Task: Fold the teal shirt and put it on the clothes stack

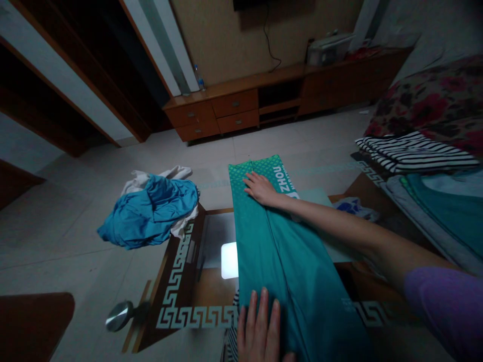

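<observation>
Wooden cabinet with drawers along far wall, water bottle on top; floral bedding and striped clothes at right. Glass table with key-pattern border below; blue cloth bunched just beside its left edge. Teal garment laid lengthwise across table, scale pattern at far end, white lettering reading "ZHOU" there, remaining print partly hidden. Purple sleeve on right arm, extended across from image right; right hand on far end of garment, left hand on near end. Fingers open and flat on both hands, pressed on cloth, nothing gripped.
</observation>
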A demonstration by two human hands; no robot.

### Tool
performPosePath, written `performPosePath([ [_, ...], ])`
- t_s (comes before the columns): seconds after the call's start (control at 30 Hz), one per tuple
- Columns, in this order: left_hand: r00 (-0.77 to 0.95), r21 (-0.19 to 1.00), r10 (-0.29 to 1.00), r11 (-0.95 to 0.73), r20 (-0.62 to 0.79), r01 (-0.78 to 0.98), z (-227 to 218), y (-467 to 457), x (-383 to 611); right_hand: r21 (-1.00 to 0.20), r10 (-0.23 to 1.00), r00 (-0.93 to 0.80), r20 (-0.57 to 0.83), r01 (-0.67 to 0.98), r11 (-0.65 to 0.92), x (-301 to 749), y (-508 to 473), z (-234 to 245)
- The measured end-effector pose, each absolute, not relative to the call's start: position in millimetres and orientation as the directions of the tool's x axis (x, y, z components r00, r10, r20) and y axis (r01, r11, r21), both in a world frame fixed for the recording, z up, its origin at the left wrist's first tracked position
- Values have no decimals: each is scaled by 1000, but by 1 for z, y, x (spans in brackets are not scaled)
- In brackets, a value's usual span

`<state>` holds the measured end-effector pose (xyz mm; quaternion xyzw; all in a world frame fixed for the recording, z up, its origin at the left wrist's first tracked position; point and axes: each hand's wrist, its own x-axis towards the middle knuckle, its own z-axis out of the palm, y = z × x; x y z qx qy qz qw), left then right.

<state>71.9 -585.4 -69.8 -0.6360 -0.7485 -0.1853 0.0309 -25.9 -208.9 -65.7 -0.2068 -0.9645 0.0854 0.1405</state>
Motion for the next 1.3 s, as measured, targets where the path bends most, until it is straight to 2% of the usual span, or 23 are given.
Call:
performPosePath([
  [0.03,-108,129,931,66,348,989,-77,-581,67,-230,429,-879,209,382,895,-22,-212,-72],
  [0.1,38,-34,920,-27,389,999,-84,-576,62,-241,443,-879,176,398,885,-19,-214,-80],
  [0.2,167,-146,913,-120,373,982,-72,-570,53,-259,447,-879,163,399,879,-20,-207,-78],
  [0.3,91,-78,962,-73,257,994,-39,-540,28,-270,456,-865,208,397,877,-24,-189,-68],
  [0.43,-60,17,987,59,152,998,-9,-462,-11,-204,413,-861,297,366,908,-38,-158,-61],
  [0.57,14,70,998,-18,57,997,-25,-405,-19,-135,313,-902,296,285,949,-55,-131,-65],
  [0.7,14,103,1000,-15,11,995,-47,-393,-13,-183,365,-886,287,323,929,-61,-112,-76],
  [0.8,16,77,1000,-17,14,997,-53,-392,-13,-223,422,-864,276,369,902,-59,-104,-86],
  [0.97,22,58,999,-25,46,998,-56,-393,-15,-236,427,-860,279,369,899,-60,-101,-89],
  [1.1,22,135,997,-32,70,990,-56,-396,-15,-337,454,-851,263,360,870,-65,-86,-74],
  [1.23,1,261,985,-47,174,964,-46,-378,-39,-379,611,-755,237,508,774,-75,-66,-56],
  [1.3,-42,266,968,-27,249,964,-37,-350,-68,-375,654,-736,175,564,735,-82,-61,-52],
])
